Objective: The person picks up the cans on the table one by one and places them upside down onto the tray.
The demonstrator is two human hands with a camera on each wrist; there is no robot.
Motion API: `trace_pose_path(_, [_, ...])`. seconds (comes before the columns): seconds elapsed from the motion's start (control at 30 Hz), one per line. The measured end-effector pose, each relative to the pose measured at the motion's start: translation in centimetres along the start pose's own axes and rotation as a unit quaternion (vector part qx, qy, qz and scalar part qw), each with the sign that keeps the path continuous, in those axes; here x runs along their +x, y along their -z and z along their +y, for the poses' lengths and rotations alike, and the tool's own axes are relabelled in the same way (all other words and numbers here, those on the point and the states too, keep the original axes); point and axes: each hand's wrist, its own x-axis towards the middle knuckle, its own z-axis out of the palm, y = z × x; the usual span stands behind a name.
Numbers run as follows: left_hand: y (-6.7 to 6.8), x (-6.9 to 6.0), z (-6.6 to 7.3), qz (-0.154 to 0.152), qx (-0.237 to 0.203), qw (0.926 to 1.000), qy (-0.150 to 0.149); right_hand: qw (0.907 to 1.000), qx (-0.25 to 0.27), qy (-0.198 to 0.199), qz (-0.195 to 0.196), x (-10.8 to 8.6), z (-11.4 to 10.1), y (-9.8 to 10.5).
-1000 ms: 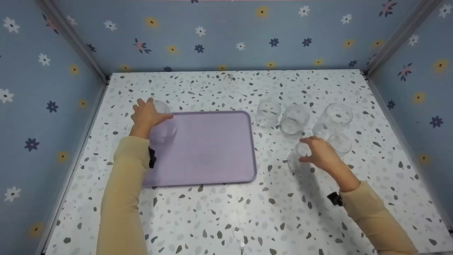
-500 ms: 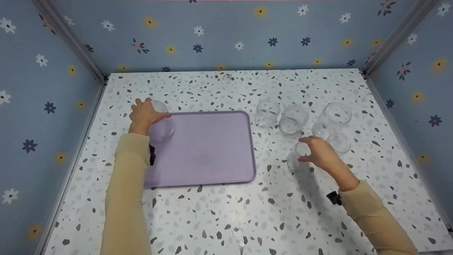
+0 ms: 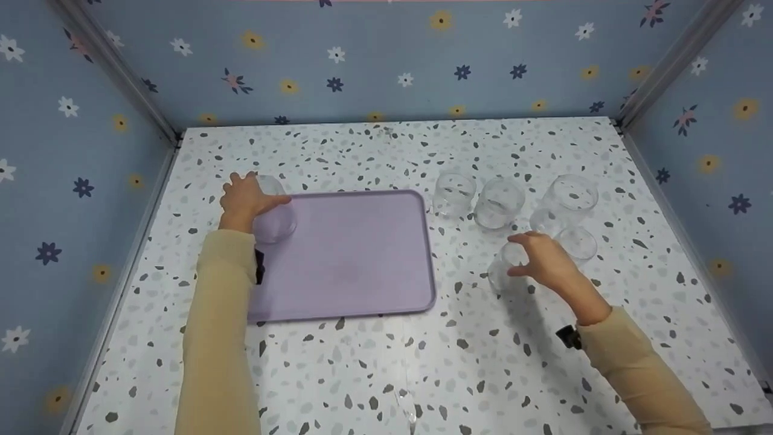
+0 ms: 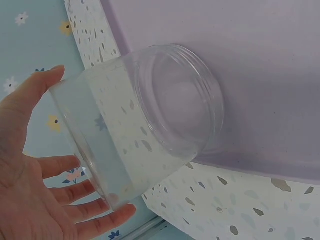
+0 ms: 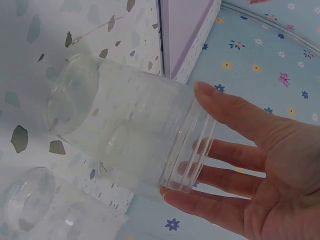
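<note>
at the ten o'clock corner of the tray [image 3: 350, 260] stands one clear jar [image 3: 276, 226], the only one aboard, the left hand [image 3: 243, 202] clamped round its top; five are still off: a second jar [image 3: 500, 275] the right hand [image 3: 551, 263] grips at three o'clock, four others [image 3: 499, 205] toward two.

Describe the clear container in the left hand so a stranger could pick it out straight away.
On the speckled table, find the purple tray. At its far left corner, the person's left hand grips a clear, colourless container by its upper end. It alone is at the tray; the other containers are all off to the tray's right.
</note>
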Motion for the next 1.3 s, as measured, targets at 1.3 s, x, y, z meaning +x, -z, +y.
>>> trace_pose_path(1.3, [0.22,-0.26,0.41,0.018,0.052,0.9981,-0.026,0.9996,0.003,0.024,0.013,-0.12,0.16,-0.14])
